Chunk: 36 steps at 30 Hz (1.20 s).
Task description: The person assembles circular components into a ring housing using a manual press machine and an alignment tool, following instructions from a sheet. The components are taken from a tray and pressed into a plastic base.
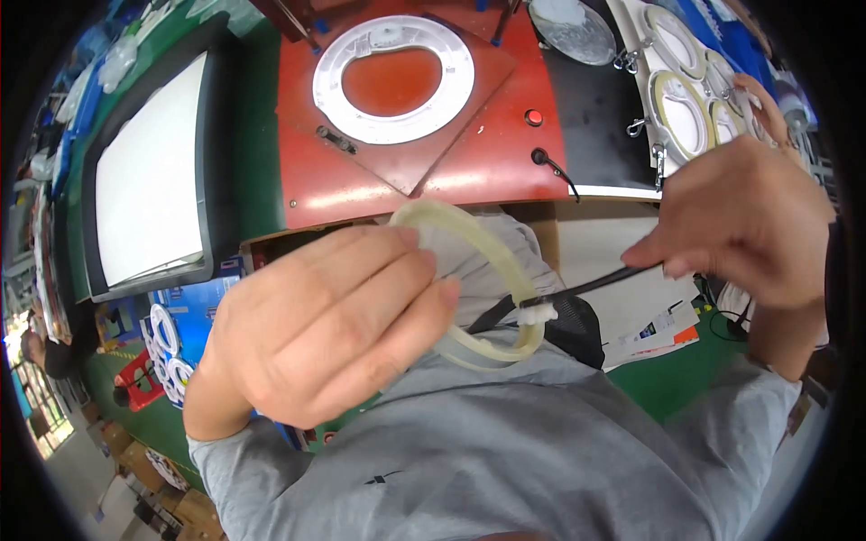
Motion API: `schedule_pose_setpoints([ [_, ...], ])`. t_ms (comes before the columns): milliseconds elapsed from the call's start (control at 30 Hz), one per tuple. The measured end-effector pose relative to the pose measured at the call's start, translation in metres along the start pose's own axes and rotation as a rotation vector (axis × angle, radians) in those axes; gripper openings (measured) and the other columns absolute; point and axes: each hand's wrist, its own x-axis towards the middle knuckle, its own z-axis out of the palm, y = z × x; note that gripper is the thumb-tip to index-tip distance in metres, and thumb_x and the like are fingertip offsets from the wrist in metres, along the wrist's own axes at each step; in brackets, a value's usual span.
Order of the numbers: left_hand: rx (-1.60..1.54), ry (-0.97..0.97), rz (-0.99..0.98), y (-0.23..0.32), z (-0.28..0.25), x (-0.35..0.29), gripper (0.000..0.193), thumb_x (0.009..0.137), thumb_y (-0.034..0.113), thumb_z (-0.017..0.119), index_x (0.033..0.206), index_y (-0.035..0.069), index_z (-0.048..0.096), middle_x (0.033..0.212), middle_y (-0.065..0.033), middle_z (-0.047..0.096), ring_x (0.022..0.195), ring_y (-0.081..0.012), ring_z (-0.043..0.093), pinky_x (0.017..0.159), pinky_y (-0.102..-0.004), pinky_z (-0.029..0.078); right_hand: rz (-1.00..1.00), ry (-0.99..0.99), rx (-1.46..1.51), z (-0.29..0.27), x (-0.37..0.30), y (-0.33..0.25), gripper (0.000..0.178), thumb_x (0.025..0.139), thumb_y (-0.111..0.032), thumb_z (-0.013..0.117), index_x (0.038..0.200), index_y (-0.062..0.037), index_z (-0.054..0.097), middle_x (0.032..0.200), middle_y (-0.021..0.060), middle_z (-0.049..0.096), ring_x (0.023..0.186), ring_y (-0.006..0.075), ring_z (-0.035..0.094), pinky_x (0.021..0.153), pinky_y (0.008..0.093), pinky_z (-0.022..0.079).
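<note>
In front of my body, my left hand [334, 325] is closed on a pale yellow, see-through plastic ring [492, 248], gripping its left side. A small white piece [538, 314] sits on the ring's right side. My right hand [744, 221], raised to the right, pinches a thin black strip [600, 282] between thumb and fingers. From there the strip slopes down to the ring beside the white piece; whether it is fixed there I cannot tell. Ahead, a white ring-shaped part [329, 90] lies on a brown plate on the red work surface [505, 162].
A red push button [534, 117] and a black cable [561, 171] are on the red surface. At the right stands a white fixture [645, 81] with several oval rings and metal clamps. A black tray [216, 153] with white sheets lies left. Another person's hand [765, 108] shows far right.
</note>
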Motion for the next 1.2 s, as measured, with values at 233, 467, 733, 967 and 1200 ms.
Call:
schedule_pose_setpoints([
  [233,-0.014,0.179,-0.335,-0.005,-0.015,-0.036,0.029,0.081,-0.001,0.073,0.109,-0.004,0.068,0.104,-0.0218,0.072,0.094,-0.0374,0.073,0.083,-0.0427,0.061,0.295,0.998,0.524,0.071,0.006,0.082,0.032,0.107,-0.015,0.059,0.136,-0.0056,0.066,0.099,-0.0016,0.069,0.069,-0.0009,0.048,0.058,0.0149,0.035],
  [467,-0.207,0.344,-0.46,-0.016,0.001,-0.041,0.03,0.086,-0.006,0.062,0.115,-0.008,0.067,0.113,-0.0249,0.069,0.103,-0.0367,0.07,0.089,-0.0409,0.057,0.363,1.225,-0.262,0.138,0.078,0.126,0.04,0.093,0.007,0.051,0.132,0.0019,0.06,0.108,0.0245,0.06,0.099,0.0443,0.06,0.09,0.0503,0.05],
  [733,-0.304,0.298,-0.777,-0.023,-0.002,-0.063,0.027,0.097,0.001,0.063,0.122,-0.01,0.065,0.115,-0.0192,0.062,0.106,-0.0251,0.063,0.092,-0.0319,0.05,0.412,1.22,-0.356,0.154,0.089,0.142,0.046,0.088,0.006,0.056,0.134,0.0057,0.058,0.119,0.0212,0.06,0.106,0.0389,0.058,0.094,0.0446,0.05],
  [967,-0.558,0.519,-1.048,-0.024,0.02,-0.052,0.027,0.102,0.0,0.062,0.128,-0.007,0.062,0.113,-0.0098,0.07,0.102,-0.0145,0.067,0.092,-0.026,0.052,-0.191,1.472,-0.081,0.115,0.096,0.045,0.021,0.086,0.0,0.073,0.107,-0.0017,0.07,0.099,0.015,0.068,0.085,0.0354,0.065,0.074,0.0421,0.054],
  [1200,-0.711,0.663,-1.094,-0.034,0.058,-0.006,0.02,0.096,-0.002,0.071,0.113,-0.001,0.059,0.095,-0.0038,0.067,0.083,-0.0059,0.063,0.072,-0.0184,0.049,-0.314,0.992,-0.022,0.119,0.132,-0.017,0.035,0.076,-0.016,0.086,0.105,-0.0042,0.07,0.102,0.0101,0.063,0.097,0.0322,0.059,0.086,0.0435,0.049],
])
